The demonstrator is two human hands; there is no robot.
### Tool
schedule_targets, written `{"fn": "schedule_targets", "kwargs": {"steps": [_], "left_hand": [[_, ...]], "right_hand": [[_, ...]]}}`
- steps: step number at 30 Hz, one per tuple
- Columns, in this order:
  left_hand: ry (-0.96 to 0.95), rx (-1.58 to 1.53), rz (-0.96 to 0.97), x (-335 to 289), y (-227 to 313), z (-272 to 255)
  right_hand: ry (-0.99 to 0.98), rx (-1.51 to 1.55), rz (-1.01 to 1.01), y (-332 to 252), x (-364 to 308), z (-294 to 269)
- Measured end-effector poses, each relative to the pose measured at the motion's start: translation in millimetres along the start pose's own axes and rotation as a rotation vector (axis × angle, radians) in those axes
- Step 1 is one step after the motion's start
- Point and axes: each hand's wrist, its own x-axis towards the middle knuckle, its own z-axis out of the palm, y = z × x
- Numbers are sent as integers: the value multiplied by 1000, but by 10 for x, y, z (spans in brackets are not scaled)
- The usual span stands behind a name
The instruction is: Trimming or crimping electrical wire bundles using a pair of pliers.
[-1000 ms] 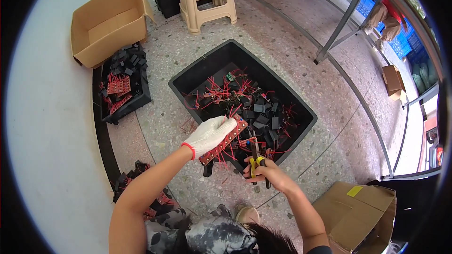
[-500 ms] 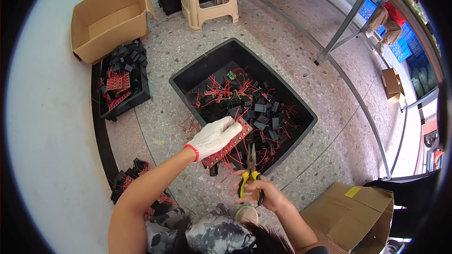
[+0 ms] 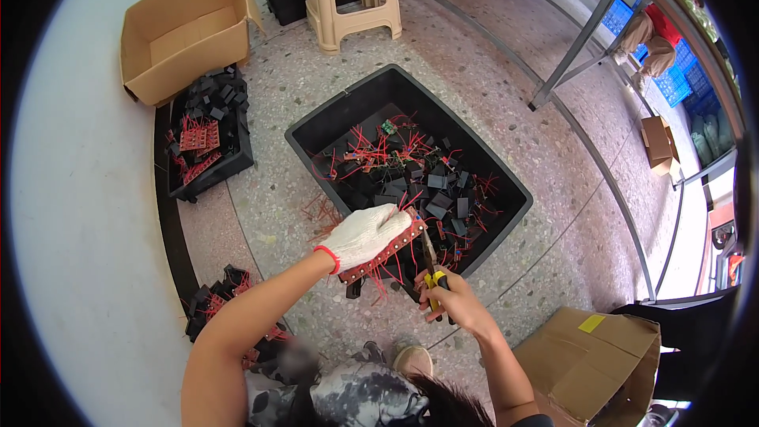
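Observation:
In a white knitted glove with a red cuff, my left hand (image 3: 365, 236) grips a long red circuit board panel (image 3: 381, 258) with red wires hanging from it. Bare, my right hand (image 3: 455, 298) is wrapped round yellow-and-black long-nose pliers (image 3: 435, 277). Their jaws reach up to the far right end of the panel; whether they bite on anything there is too small to tell. Both hands are over the near edge of a black plastic bin (image 3: 348, 99). Inside it lie small black blocks (image 3: 439, 204) and small boards with red wires (image 3: 371, 156).
Left of the bin stands a smaller black crate (image 3: 225, 176) with panels and black blocks, beside an open cardboard box (image 3: 186, 43). A beige stool (image 3: 348, 12) is at the back. At the lower right sits another cardboard box (image 3: 589, 360). A person (image 3: 656, 35) sits far right, beyond a metal-legged table.
My right hand has moved right and up, its fingers closing round the handles, and the plier jaws now meet the panel's end. The left hand with the panel has shifted slightly.

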Motion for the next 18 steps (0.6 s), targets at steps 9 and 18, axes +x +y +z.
{"fn": "schedule_targets", "kwargs": {"steps": [9,18], "left_hand": [[28,-26,30,56,-33,69],[35,-50,-14,40,36,35]], "right_hand": [[-356,450,94,-41,0,-206],[-156,118,87,-32,52,-54]]}}
